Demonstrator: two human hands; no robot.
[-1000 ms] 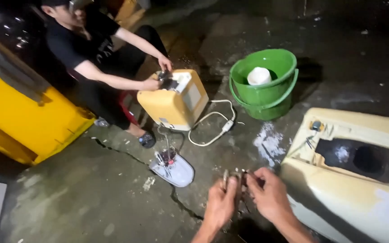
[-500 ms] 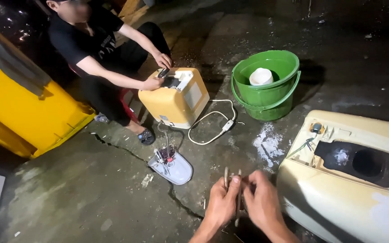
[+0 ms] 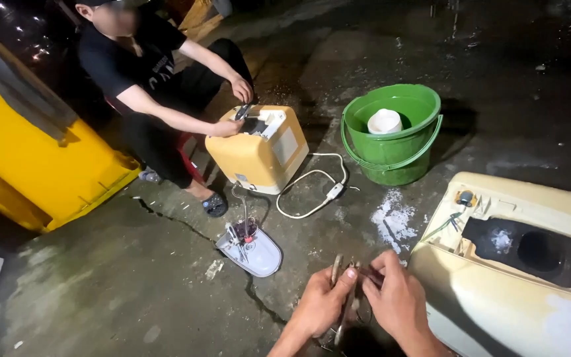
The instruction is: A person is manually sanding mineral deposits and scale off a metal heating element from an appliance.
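Two hands (image 3: 361,301), pliers (image 3: 346,297) gripped between them

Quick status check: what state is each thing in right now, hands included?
Left hand: closed on a thin metal tool.
Right hand: pinching a small dark part by the tool.
Green bucket: upright, white cup inside.
Yellow casing: on the ground, steadied by the other person's hands.
White cord: loose, looped on the concrete.
Cream housing: lying down, cavity open, wires exposed.
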